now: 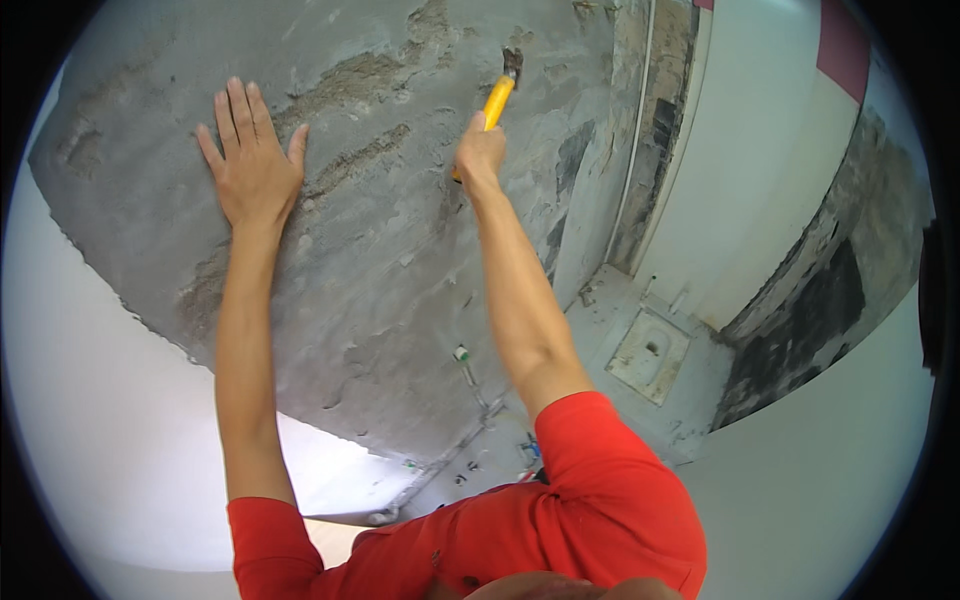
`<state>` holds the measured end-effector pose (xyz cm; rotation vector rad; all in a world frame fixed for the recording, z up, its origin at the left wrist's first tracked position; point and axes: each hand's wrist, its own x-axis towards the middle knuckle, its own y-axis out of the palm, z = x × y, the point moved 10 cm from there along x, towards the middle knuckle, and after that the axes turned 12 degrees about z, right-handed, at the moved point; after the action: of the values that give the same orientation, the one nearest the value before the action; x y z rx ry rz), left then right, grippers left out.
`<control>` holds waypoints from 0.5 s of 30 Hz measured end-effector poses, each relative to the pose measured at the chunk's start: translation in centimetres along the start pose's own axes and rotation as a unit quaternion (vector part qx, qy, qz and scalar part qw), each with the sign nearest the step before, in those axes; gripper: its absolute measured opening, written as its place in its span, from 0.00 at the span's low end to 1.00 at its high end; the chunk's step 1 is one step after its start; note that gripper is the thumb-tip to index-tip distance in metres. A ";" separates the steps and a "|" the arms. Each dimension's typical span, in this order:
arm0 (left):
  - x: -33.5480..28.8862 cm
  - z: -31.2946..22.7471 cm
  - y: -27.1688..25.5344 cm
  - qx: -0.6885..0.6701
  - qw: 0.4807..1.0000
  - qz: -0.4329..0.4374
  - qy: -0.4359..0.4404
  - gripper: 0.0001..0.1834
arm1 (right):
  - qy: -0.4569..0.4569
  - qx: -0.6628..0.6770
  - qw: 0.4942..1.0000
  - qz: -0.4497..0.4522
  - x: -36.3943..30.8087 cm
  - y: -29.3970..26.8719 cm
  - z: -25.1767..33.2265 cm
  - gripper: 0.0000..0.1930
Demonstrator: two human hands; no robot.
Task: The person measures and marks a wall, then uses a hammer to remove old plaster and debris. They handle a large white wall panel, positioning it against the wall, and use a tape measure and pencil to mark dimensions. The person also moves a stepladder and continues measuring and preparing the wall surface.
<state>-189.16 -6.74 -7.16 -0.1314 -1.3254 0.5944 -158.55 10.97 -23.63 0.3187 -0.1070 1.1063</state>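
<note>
The left hand (255, 178) is spread wide, palm flat against the rough grey cement wall (380, 270), left of a sandy brown gouged streak (350, 85). The right hand (482, 150) is wrapped around a bright yellow-handled tool with a metal end (497, 103), which meets the wall at a small dark patch (512, 58) higher up. Lower right, a pale rectangular squat toilet (650, 358) is set in the dusty grey floor (600, 312).

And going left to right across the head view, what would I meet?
Left hand → right hand gripping a yellow-handled tool → squat toilet set in the floor → black wall patch.
</note>
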 end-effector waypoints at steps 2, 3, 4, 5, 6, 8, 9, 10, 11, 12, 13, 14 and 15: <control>0.5 0.7 -0.3 0.019 1.000 0.010 -0.001 0.44 | -0.013 0.029 0.999 0.027 0.1 0.5 -0.1 0.26; 0.6 0.6 -0.3 0.020 1.000 0.021 -0.004 0.44 | -0.020 0.033 0.999 0.038 0.6 0.0 -0.2 0.26; -0.1 0.6 0.1 0.017 1.000 0.023 0.001 0.44 | -0.059 0.046 0.997 0.035 -0.8 -0.5 2.1 0.24; 0.1 0.8 0.5 0.018 1.000 0.019 -0.003 0.44 | -0.103 0.056 0.992 0.047 -1.9 -0.9 5.5 0.23; -0.1 1.3 0.7 0.020 1.000 0.022 -0.008 0.44 | -0.142 0.064 0.986 0.062 -3.3 -1.7 8.7 0.22; -0.2 0.8 0.6 -0.007 1.000 0.004 0.001 0.44 | -0.243 0.072 0.964 0.079 -5.0 -3.7 16.1 0.21; -0.6 1.2 0.5 -0.014 1.000 0.000 0.004 0.45 | -0.340 0.063 0.936 0.072 -7.3 -4.4 20.9 0.21; -0.9 1.2 0.4 -0.012 1.000 -0.011 0.003 0.45 | -0.430 0.055 0.899 0.061 -9.7 -5.4 25.4 0.21; -0.9 1.2 -0.1 -0.010 1.000 -0.024 0.006 0.45 | -0.491 0.067 0.867 0.056 -11.8 -6.2 29.1 0.21; -0.9 0.5 -0.4 -0.017 0.999 -0.040 0.014 0.45 | -0.484 0.110 0.867 0.045 -11.3 -6.9 30.4 0.20; -0.9 0.1 -0.4 -0.020 0.999 -0.039 0.011 0.45 | -0.476 0.157 0.865 0.033 -10.4 -7.5 31.0 0.19; -1.0 0.5 -0.3 -0.011 0.999 -0.037 0.009 0.45 | -0.502 0.159 0.850 0.034 -11.5 -7.0 32.1 0.19; -1.3 0.9 0.0 -0.002 0.999 -0.033 0.007 0.45 | -0.535 0.154 0.830 0.027 -12.5 -6.3 32.1 0.19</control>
<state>-190.18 -7.59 -8.09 -0.0941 -1.3127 0.5331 -156.21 -12.13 2.61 1.2195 -0.9472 0.8790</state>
